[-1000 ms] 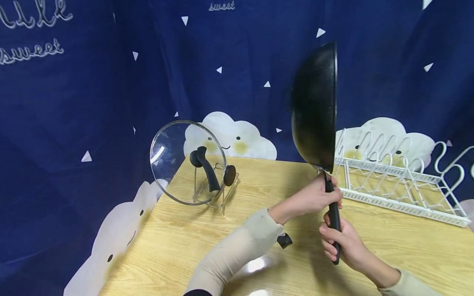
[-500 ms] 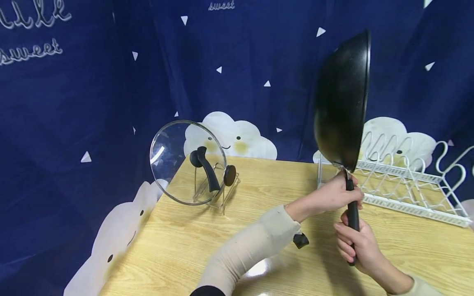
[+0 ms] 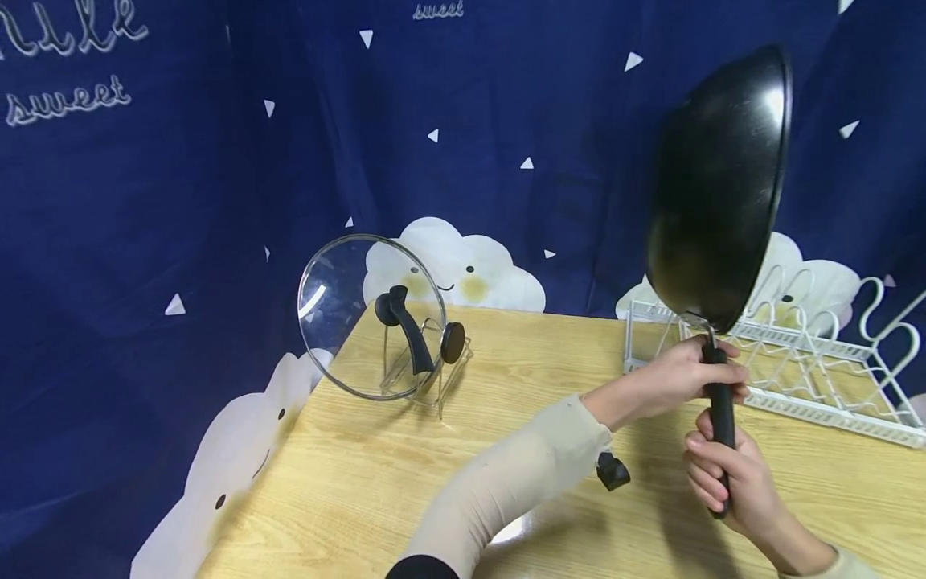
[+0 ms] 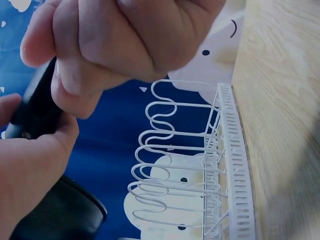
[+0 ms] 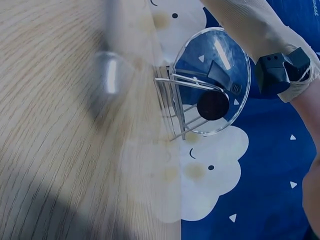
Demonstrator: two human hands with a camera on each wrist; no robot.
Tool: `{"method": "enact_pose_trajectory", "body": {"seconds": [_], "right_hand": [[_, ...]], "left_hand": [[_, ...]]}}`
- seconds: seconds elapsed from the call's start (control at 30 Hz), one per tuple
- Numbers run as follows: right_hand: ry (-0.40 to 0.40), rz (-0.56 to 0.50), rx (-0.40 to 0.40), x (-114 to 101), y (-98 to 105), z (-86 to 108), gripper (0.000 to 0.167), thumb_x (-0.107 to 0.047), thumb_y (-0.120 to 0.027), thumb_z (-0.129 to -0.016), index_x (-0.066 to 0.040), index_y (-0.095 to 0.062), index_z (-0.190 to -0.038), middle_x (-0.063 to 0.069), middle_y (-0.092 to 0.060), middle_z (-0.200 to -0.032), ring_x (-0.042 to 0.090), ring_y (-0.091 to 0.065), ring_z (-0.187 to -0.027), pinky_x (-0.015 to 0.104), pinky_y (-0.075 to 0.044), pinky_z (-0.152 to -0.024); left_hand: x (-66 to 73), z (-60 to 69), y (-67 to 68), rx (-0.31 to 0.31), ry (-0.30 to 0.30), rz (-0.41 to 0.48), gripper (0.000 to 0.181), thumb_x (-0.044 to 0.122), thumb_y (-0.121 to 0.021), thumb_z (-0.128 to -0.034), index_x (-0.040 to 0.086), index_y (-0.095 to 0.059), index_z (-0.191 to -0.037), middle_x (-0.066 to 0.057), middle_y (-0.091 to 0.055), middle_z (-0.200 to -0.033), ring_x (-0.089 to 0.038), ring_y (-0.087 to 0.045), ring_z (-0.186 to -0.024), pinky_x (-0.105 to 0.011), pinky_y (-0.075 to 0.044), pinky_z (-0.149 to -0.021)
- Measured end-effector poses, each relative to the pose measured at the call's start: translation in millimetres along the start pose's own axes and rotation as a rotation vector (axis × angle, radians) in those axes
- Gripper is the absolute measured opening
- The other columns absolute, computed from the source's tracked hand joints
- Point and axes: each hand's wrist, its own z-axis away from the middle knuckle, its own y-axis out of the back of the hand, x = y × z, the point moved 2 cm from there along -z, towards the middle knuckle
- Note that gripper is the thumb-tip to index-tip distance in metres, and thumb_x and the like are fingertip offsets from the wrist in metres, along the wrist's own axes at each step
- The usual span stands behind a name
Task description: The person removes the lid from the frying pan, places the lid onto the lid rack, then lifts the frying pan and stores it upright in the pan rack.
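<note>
A black wok (image 3: 712,193) stands upright in the air, its bowl raised above its handle and leaning slightly right. My left hand (image 3: 676,374) grips the upper end of the black handle (image 3: 722,414), just under the bowl. Below it, my right hand (image 3: 741,474) holds the lower part of that handle. In the left wrist view, curled fingers cover most of the handle, and part of the wok (image 4: 60,215) shows underneath. Behind the wok and left hand is a white wire dish rack (image 3: 817,402), partly hidden by them.
At the back left, a glass lid (image 3: 340,322) with a black handle leans in a small wire stand (image 3: 437,394) on the wooden table (image 3: 347,482). A blue curtain (image 3: 217,177) with clouds hangs behind. A black wrist camera (image 3: 612,471) sits at the left wrist.
Both hands have carried the wok to the right, in front of the white rack. Its top leans further right than before. The lid and its stand have stayed put.
</note>
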Motion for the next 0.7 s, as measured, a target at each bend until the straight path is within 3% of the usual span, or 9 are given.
{"method": "enact_pose_trajectory", "body": {"seconds": [0.2, 0.43, 0.7], "right_hand": [[0.019, -0.050, -0.012, -5, 3, 8.0, 0.039, 0.015, 0.000, -0.089, -0.001, -0.034, -0.098, 0.004, -0.016, -0.060, 0.015, -0.016, -0.038, 0.024, -0.014, -0.028], [0.056, -0.057, -0.010, -8, 8, 13.7, 0.040, 0.015, 0.002, -0.088, 0.000, -0.034, -0.098, 0.004, -0.016, -0.060, 0.015, -0.016, -0.038, 0.023, -0.014, -0.028], [0.050, -0.084, -0.009, -9, 11, 19.1, 0.041, 0.013, 0.004, -0.088, 0.000, -0.034, -0.097, 0.004, -0.016, -0.061, 0.014, -0.016, -0.039, 0.023, -0.015, -0.029]], "left_hand": [[-6.3, -7.9, -5.4, -0.042, 0.017, -0.114, 0.029, -0.016, -0.052, -0.0871, 0.002, -0.044, -0.108, -0.001, -0.055, -0.075, -0.011, -0.058, -0.069, -0.018, -0.049, -0.068], [-11.6, -13.9, -12.8, -0.005, 0.007, -0.180, 0.033, -0.018, -0.056, -0.0829, 0.006, -0.045, -0.103, 0.003, -0.054, -0.074, -0.004, -0.054, -0.066, -0.016, -0.047, -0.067], [-20.8, -20.1, -15.3, 0.009, 0.016, -0.223, 0.026, -0.012, -0.059, -0.0863, 0.003, -0.048, -0.105, -0.016, -0.068, -0.089, -0.007, -0.063, -0.072, -0.017, -0.049, -0.072]]}}
